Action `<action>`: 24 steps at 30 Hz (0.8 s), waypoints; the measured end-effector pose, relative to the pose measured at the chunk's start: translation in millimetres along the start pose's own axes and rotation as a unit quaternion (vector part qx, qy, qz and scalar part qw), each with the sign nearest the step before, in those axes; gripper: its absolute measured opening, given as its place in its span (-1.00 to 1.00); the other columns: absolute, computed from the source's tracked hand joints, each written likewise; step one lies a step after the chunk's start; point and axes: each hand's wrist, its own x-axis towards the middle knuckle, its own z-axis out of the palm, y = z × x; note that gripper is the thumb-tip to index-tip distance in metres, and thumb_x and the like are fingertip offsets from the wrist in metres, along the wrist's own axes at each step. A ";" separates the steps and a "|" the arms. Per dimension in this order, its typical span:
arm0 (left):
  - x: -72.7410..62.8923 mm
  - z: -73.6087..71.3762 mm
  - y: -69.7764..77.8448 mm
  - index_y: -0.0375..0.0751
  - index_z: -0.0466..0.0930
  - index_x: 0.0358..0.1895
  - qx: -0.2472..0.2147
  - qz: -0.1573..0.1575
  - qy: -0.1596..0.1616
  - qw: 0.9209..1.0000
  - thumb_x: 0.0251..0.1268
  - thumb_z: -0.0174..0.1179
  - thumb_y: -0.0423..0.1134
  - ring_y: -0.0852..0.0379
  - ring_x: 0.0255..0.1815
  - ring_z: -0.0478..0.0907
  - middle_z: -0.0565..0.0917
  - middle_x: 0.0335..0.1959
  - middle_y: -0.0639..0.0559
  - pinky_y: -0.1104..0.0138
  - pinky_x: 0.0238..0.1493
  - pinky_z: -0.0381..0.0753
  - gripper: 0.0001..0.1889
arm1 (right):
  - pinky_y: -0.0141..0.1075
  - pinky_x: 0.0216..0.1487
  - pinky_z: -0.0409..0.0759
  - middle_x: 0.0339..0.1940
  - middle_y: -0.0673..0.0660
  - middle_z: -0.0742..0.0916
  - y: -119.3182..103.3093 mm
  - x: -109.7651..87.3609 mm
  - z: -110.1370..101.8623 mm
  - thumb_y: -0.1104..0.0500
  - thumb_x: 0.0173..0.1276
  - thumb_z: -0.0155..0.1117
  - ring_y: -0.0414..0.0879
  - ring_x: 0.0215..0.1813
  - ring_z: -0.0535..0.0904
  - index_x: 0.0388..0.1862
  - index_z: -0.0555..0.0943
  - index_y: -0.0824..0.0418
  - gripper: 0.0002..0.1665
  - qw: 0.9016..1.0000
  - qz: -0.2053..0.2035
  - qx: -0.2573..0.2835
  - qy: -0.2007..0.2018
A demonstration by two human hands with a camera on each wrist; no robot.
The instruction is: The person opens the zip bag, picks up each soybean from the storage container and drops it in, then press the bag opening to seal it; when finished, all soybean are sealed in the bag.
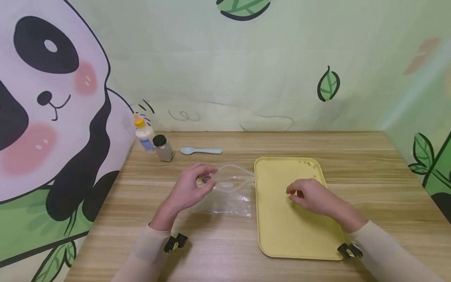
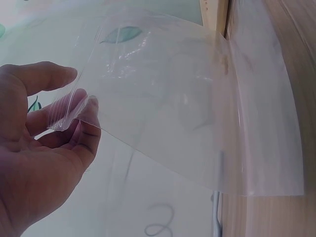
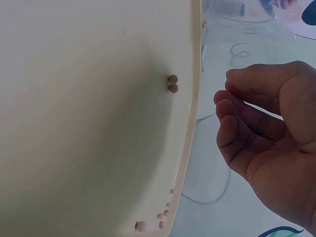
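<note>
A clear zip bag (image 1: 232,203) lies on the table left of the tray, its mouth spread apart. My left hand (image 1: 192,186) holds the bag's left end at the mouth; the left wrist view shows the fingers curled round that corner. A few small tan bits (image 1: 235,183) show through the film. My right hand (image 1: 315,196) hovers over the yellow tray (image 1: 282,235), fingers loosely bent, thumb and forefinger apart and nothing visible between them. In the right wrist view two small brown balls (image 3: 173,84) lie touching on the tray, and several more line its far edge.
At the back left stand a white bottle (image 1: 146,139) with a yellow cap and a jar (image 1: 163,150) with a black lid. A pale blue spoon (image 1: 201,150) lies to their right. A printed wall (image 1: 246,78) rises behind the table.
</note>
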 end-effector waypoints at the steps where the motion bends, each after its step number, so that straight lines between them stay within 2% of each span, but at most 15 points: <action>1: -0.1 0.2 -0.1 -0.31 0.63 -0.03 0.000 0.000 0.000 1.000 0.14 0.32 -0.41 0.12 -0.25 0.62 0.67 -0.13 -0.18 0.29 -0.16 0.68 -0.71 | -0.45 -0.43 0.52 -0.46 -0.06 0.70 0.9 -1.2 0.1 0.33 0.16 0.39 -0.33 -0.45 0.49 -0.31 0.72 0.25 -0.90 1.000 0.001 -0.001 -0.002; 14: -0.4 0.8 -0.6 -0.30 0.63 -0.03 -0.001 -0.002 -0.002 1.000 0.14 0.32 -0.41 0.12 -0.25 0.62 0.67 -0.14 -0.18 0.28 -0.16 0.69 -0.71 | -0.45 -0.41 0.53 -0.47 -0.10 0.68 8.4 -10.4 4.6 0.36 0.14 0.36 -0.30 -0.43 0.51 -0.37 0.69 0.17 -0.89 0.999 0.000 -0.013 -0.036; 24: 0.3 2.0 -2.9 -0.30 0.63 -0.02 0.000 0.005 -0.001 1.000 0.13 0.32 -0.42 0.12 -0.26 0.62 0.67 -0.15 -0.16 0.30 -0.17 0.69 -0.70 | -0.45 -0.43 0.50 -0.44 -0.03 0.71 10.5 -11.9 6.3 0.40 0.11 0.35 -0.28 -0.43 0.52 -0.37 0.70 0.19 -0.86 0.999 -0.019 -0.018 -0.035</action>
